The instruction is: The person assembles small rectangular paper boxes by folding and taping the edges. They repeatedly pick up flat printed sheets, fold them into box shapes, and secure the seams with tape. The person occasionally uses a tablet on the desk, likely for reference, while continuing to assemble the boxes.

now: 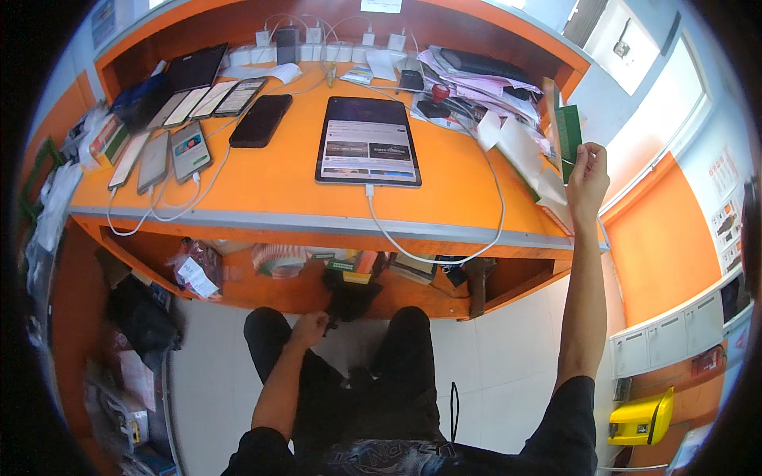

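At the desk's right end, my right hand (588, 170) is raised with its fingers closed on the lower edge of a flat green packet (568, 136). The packet stands upright beside a pile of papers (508, 99). Low between my knees, my left hand (310, 327) is closed near a dark, blurred bundle (349, 297) at the lower shelf. What its fingers hold is too dark to make out. A tablet (369, 143) with a lit screen lies on the orange desktop (278, 178), a white charging cable (384, 232) plugged into its near edge.
Several phones lie at the desk's left, among them a black phone (261, 120) and a lit phone (191, 149) on a cable. White chargers (368, 38) line the back. Boxes and bags fill the lower shelf (246, 300). A yellow bin (641, 417) stands at right.
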{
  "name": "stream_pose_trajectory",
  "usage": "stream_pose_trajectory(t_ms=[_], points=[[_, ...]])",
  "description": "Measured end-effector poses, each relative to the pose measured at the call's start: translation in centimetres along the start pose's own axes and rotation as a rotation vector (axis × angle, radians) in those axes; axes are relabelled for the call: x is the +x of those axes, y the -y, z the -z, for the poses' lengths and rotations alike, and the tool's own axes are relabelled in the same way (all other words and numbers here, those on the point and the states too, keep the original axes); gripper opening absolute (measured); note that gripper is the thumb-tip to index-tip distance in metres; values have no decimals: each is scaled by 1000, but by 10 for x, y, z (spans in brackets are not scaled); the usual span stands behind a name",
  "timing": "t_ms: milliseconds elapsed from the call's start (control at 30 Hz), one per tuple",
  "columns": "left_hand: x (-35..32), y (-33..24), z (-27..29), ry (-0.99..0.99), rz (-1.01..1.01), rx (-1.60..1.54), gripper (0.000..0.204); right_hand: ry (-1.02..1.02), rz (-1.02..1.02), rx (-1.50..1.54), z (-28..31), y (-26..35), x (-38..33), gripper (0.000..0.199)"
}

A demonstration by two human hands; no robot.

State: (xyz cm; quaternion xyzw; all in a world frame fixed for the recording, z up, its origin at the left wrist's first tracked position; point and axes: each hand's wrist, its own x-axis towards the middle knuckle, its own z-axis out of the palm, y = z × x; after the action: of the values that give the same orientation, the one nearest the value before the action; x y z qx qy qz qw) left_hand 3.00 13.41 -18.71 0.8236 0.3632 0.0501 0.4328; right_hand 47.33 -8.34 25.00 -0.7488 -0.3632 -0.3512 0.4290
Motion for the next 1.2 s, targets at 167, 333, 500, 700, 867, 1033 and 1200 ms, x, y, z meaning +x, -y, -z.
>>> stream_pose_trajectory(t_ms=[167, 333, 500, 700, 867, 1033, 1200], points=[[0, -5, 0, -20, -8, 7, 25, -409, 130, -165, 35, -8, 10, 20], [-15, -39, 8, 14, -53, -330, 28, -475, 510, -568, 81, 18, -51, 24], [-94, -159, 59, 258, -286, -1435, 61, 565, 745, 290, 80, 144, -156, 25], [-135, -218, 114, 195, -352, -1241, 69, 724, 964, 320, 50, 162, -226, 12], [-132, -234, 112, -50, -290, -1121, 54, 897, 683, 419, 47, 169, -237, 19], [-142, -231, 100, -63, -240, -1094, 46, 577, 465, 348, 50, 166, -240, 31], [-146, -221, 113, 272, -157, -791, 43, 643, 303, 336, 35, 196, -220, 39]])
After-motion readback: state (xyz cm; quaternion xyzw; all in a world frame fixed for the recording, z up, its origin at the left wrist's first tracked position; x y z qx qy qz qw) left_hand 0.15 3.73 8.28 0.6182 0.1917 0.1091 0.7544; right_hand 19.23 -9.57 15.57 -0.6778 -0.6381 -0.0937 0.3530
